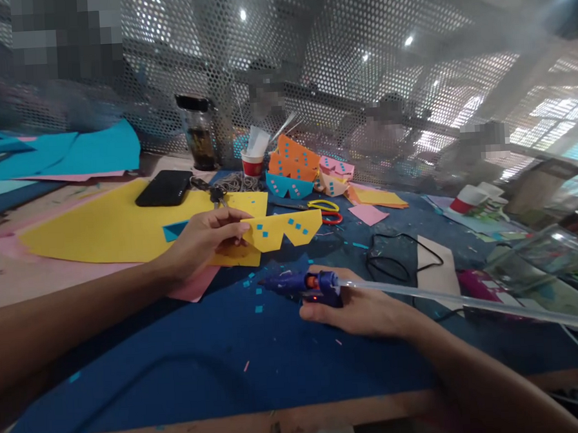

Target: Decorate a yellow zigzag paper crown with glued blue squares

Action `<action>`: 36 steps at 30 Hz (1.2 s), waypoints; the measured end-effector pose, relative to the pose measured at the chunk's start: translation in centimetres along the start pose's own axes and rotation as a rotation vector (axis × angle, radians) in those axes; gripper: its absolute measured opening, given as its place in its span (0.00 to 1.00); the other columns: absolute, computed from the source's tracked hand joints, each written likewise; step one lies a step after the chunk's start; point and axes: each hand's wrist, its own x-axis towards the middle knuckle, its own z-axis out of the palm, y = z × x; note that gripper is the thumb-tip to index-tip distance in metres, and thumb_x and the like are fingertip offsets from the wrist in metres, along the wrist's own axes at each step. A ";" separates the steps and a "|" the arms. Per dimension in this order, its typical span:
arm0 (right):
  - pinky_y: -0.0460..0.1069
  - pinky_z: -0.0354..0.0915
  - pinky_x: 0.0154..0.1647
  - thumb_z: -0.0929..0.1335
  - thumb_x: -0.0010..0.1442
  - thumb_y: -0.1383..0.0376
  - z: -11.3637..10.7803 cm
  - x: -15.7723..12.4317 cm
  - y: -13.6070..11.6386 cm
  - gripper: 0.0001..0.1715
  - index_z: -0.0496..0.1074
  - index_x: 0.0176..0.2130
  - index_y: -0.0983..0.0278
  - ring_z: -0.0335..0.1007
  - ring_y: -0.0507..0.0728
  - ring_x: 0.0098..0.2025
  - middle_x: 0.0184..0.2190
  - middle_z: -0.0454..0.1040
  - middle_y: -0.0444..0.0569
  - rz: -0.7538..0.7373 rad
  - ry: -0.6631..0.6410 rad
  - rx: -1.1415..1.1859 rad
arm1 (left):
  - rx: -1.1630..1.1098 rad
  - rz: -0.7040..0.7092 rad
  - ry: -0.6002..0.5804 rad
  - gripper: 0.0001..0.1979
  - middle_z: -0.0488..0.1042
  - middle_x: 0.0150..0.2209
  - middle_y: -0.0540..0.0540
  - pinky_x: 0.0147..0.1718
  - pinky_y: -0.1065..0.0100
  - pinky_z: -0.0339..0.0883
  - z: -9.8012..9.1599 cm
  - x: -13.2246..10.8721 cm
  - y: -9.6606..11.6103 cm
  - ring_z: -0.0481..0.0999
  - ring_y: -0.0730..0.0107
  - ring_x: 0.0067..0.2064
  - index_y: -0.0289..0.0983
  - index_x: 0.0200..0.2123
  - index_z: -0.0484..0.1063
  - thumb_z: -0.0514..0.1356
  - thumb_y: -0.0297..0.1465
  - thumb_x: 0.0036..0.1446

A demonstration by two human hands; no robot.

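Note:
Between the thumb and fingers of my left hand [213, 240] is a yellow paper cutout [273, 233] with a notched lower edge and several small blue squares on it. My right hand [356, 306] is wrapped round a blue hot glue gun [292, 284], its nozzle pointing left, below the cutout and apart from it. A long clear glue stick [433, 296] runs out of the gun's back over my right forearm. Tiny blue paper squares [259, 308] lie on the dark blue mat [204, 369] near the nozzle.
Yellow paper [100, 233], a black phone [164, 187] and keys [217, 195] lie to the left. Scissors [325, 208], decorated orange cutouts [293, 159], a red-and-white cup [253, 163] and a bottle [200, 134] are further back. A black cord [393, 272] and clear container [538, 258] are right.

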 end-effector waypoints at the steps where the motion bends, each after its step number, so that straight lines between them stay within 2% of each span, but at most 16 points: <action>1: 0.50 0.67 0.37 0.74 0.65 0.52 -0.1 0.0 0.0 0.14 0.76 0.39 0.59 0.73 0.56 0.36 0.35 0.77 0.44 0.005 -0.026 -0.007 | 0.007 0.003 0.002 0.15 0.79 0.27 0.49 0.33 0.66 0.77 0.0 0.0 0.0 0.75 0.71 0.26 0.39 0.41 0.83 0.76 0.37 0.50; 5: 0.49 0.65 0.35 0.74 0.65 0.52 -0.3 -0.1 0.0 0.14 0.75 0.39 0.60 0.72 0.55 0.36 0.36 0.77 0.43 0.018 -0.081 -0.010 | 0.023 0.008 0.014 0.16 0.78 0.28 0.49 0.35 0.66 0.77 0.0 -0.1 0.1 0.75 0.70 0.28 0.38 0.40 0.83 0.76 0.37 0.49; 11: 0.48 0.64 0.34 0.74 0.66 0.52 -0.1 -0.1 0.3 0.15 0.72 0.38 0.60 0.70 0.53 0.34 0.34 0.75 0.42 0.009 -0.094 0.018 | -0.026 -0.014 0.015 0.17 0.75 0.28 0.51 0.38 0.65 0.80 0.0 0.1 0.1 0.73 0.71 0.30 0.38 0.41 0.84 0.77 0.36 0.47; 23: 0.48 0.60 0.31 0.74 0.65 0.51 0.3 0.0 0.7 0.18 0.70 0.35 0.60 0.67 0.53 0.32 0.32 0.73 0.41 -0.016 -0.055 -0.065 | -0.007 -0.007 0.026 0.17 0.75 0.27 0.50 0.37 0.65 0.80 0.1 0.0 0.2 0.74 0.70 0.29 0.37 0.41 0.83 0.77 0.36 0.47; 29: 0.49 0.62 0.33 0.74 0.66 0.52 0.3 0.0 0.3 0.16 0.72 0.37 0.60 0.69 0.53 0.34 0.34 0.75 0.42 0.004 -0.059 -0.064 | -0.007 -0.010 0.011 0.17 0.77 0.28 0.50 0.34 0.69 0.78 -0.2 0.1 -0.2 0.74 0.72 0.29 0.39 0.41 0.83 0.77 0.37 0.49; 33: 0.50 0.66 0.37 0.74 0.65 0.53 0.2 -0.1 0.1 0.13 0.73 0.38 0.59 0.71 0.55 0.36 0.35 0.76 0.43 -0.014 -0.009 -0.006 | -0.007 -0.016 0.006 0.18 0.78 0.29 0.49 0.31 0.69 0.76 -0.1 0.1 -0.1 0.76 0.71 0.28 0.39 0.41 0.84 0.78 0.39 0.48; 36: 0.50 0.65 0.34 0.74 0.64 0.50 0.3 -0.2 0.2 0.17 0.71 0.36 0.59 0.70 0.55 0.34 0.32 0.74 0.43 -0.033 0.055 0.061 | 0.008 0.000 0.008 0.18 0.78 0.28 0.49 0.30 0.69 0.75 -0.1 0.1 -0.1 0.74 0.71 0.27 0.39 0.42 0.84 0.77 0.39 0.48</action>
